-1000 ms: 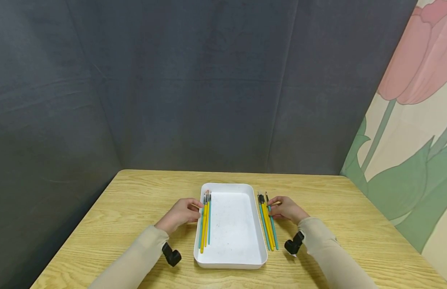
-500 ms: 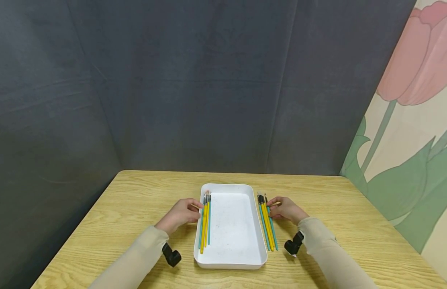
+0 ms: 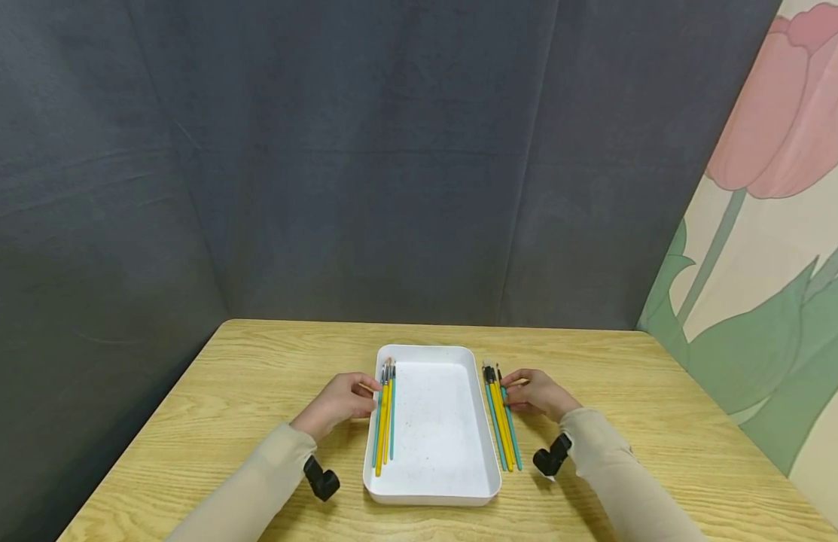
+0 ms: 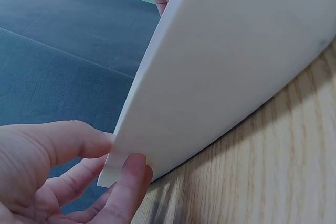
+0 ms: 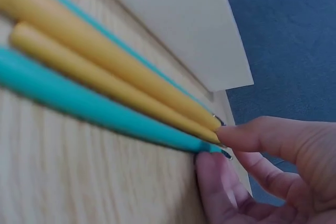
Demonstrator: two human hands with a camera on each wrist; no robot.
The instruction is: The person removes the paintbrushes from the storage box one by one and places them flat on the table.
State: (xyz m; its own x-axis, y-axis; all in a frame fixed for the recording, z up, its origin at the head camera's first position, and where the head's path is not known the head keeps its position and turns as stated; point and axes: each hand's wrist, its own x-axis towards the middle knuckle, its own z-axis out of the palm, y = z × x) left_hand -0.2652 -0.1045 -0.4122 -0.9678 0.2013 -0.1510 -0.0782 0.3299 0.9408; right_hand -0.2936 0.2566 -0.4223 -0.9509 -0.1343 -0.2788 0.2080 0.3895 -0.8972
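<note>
A white tray (image 3: 435,429) holds several yellow and teal brushes (image 3: 385,433) along its left side. My left hand (image 3: 340,403) is beside the left wall; its fingertips touch the tray's rim and outer wall (image 4: 210,61) in the left wrist view, fingers loosely bent. Right of the tray, more yellow and teal brushes (image 3: 498,425) lie on the table. My right hand (image 3: 537,395) rests at their upper part, fingers relaxed. In the right wrist view, one fingertip touches the yellow handles (image 5: 115,72) and the thumb lies against the teal handle (image 5: 100,108); their tips are partly hidden.
The wooden table (image 3: 290,354) extends around the tray, with its far edge against a dark cloth backdrop (image 3: 364,226). At the right stands a panel painted with a tulip (image 3: 764,128). Black wrist cameras (image 3: 321,479) hang below the forearms.
</note>
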